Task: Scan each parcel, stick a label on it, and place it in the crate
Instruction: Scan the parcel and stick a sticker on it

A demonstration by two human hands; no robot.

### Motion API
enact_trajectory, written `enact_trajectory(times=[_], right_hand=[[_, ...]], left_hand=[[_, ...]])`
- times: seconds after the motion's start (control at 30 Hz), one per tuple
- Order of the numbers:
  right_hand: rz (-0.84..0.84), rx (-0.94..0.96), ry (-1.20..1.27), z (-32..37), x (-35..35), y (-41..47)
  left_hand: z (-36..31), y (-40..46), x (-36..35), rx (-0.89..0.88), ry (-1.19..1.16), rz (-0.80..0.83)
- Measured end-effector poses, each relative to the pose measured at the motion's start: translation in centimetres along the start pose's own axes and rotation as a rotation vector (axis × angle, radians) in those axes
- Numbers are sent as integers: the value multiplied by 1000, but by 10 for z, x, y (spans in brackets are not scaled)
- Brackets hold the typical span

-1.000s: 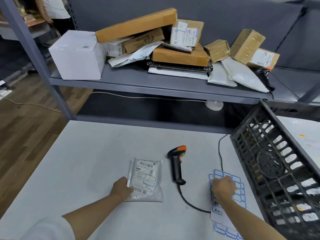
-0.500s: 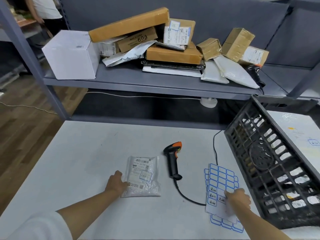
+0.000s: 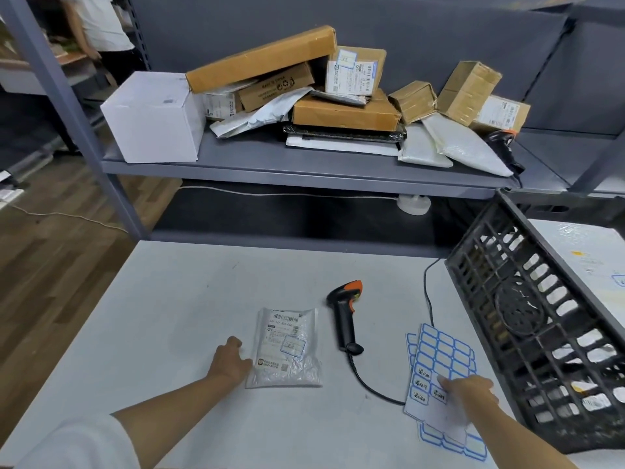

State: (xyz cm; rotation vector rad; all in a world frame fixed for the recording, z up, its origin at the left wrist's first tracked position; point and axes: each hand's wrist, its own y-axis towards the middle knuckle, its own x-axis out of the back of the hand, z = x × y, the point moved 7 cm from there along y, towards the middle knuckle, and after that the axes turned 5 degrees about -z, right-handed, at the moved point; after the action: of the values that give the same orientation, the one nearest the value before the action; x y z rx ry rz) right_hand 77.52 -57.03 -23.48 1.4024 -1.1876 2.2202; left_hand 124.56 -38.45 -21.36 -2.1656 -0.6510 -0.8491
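A small clear plastic parcel (image 3: 285,350) with a printed shipping label and a blue-bordered sticker lies flat on the white table (image 3: 162,306). My left hand (image 3: 228,362) rests against its left edge, fingers loosely curled and thumb touching the bag. The black and orange scanner (image 3: 345,314) lies to the parcel's right, with nothing holding it. My right hand (image 3: 470,390) presses its fingertips on the blue-bordered label sheets (image 3: 441,360). The black plastic crate (image 3: 527,316) stands tilted at the right.
The grey shelf (image 3: 304,170) behind the table holds a white box (image 3: 152,116), several cardboard boxes and padded bags, and a second scanner (image 3: 504,143). The scanner's cable (image 3: 429,296) runs past the label sheets. A person stands at the far left.
My right hand slid down the label sheet toward me, from its top to its lower rows. My left hand stayed at the parcel's left edge.
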Motion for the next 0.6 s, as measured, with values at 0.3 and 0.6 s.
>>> enact_trajectory(times=[0.3, 0.6], right_hand=[[-163, 221, 558, 26, 29, -10], [86, 609, 995, 134, 52, -105]], left_hand=[[-12, 2, 4, -23, -22, 10], [-57, -10, -1, -13, -435, 51]])
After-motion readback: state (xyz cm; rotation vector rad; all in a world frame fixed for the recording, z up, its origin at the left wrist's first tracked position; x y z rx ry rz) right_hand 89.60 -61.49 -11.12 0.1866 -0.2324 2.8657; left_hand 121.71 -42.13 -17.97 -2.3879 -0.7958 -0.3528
